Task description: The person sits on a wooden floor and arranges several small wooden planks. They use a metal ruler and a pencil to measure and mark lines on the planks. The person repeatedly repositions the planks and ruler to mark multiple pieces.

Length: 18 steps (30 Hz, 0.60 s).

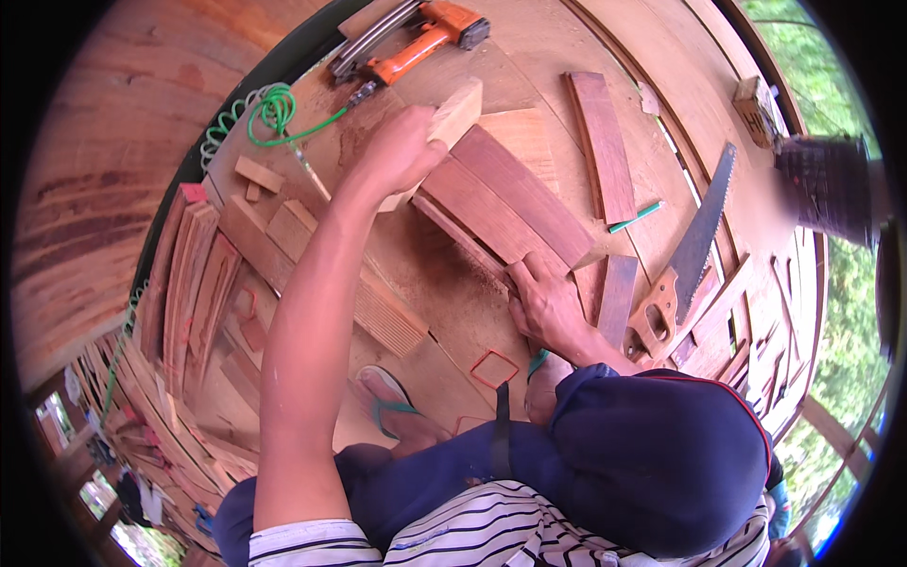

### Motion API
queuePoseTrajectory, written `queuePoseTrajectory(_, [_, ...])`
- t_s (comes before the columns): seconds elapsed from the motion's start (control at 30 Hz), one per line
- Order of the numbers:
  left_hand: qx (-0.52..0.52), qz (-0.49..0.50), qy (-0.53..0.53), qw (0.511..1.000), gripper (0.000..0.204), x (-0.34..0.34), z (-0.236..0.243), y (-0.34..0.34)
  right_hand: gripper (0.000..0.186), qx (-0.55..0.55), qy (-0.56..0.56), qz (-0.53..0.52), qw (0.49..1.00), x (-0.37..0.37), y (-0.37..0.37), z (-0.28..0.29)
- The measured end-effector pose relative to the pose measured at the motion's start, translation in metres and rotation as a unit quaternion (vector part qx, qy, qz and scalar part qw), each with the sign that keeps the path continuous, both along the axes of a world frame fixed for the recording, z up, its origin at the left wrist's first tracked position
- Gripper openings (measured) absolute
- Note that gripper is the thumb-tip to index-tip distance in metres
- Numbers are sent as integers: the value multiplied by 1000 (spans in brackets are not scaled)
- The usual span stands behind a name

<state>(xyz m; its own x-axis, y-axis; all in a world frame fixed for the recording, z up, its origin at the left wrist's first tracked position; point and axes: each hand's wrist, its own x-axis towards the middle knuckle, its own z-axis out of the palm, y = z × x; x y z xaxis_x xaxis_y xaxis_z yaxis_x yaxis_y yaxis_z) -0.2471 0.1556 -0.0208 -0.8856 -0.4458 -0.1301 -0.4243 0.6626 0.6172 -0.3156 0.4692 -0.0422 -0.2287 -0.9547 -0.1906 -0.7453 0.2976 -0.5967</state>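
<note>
In my left hand [404, 151] is a pale wooden block [459, 106], gripped from above with the fingers wrapped round it. It stands against the far left end of a box-like piece of reddish-brown boards [505, 194]. My right hand [548, 304] grips the near edge of that boxed piece, thumb and fingers bent over its corner. Under the far side of the boards lies a flat pale board [522, 142]. Part of the boxed piece's underside is in shadow.
An orange nail gun [425, 45] with a green coiled hose [274, 111] lies at the far left. To the right are a handsaw [704, 227], a green pencil-like stick [635, 217] and a reddish plank [602, 146]. Wood offcuts [387, 317] and stacked strips [189, 283] lie left.
</note>
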Motion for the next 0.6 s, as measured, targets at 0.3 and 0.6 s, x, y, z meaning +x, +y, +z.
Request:
queuePoseTrajectory(0.3, [-32, 13, -24, 999, 30, -2, 10, 5, 32, 4, 11, -17, 1000, 0, -10, -3])
queuePoseTrajectory(0.6, [-21, 7, -25, 999, 36, -1, 9, 3, 31, -10, 13, -15, 1000, -1, -13, -7])
